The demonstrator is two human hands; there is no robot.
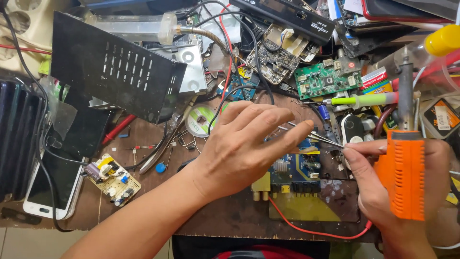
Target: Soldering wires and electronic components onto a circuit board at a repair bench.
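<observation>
At the centre of the cluttered brown workbench [230, 218] lies a blue circuit board [292, 170], and both hands work over it. The left hand [239, 148] rests palm-down across the board's near-left part, its fingers pinched closed on a pair of thin metal tweezers [321, 138] whose tips point toward three o'clock. At three o'clock from the board, the right hand [407, 187] is wrapped tightly around the orange handle of a soldering iron [403, 158], whose metal shaft stands up toward twelve o'clock; the forefinger stretches toward nine o'clock and meets the tweezer tips. A red wire [311, 230] curves along the table's near edge at six o'clock of the board. At nine o'clock, well apart, sits a small white circuit board [112, 178], and beyond it a white phone [50, 184]. At eleven o'clock a black perforated metal cover [115, 67] leans tilted. At one o'clock lies a green circuit board [326, 79], with a green-handled screwdriver [364, 100] just beside it.
</observation>
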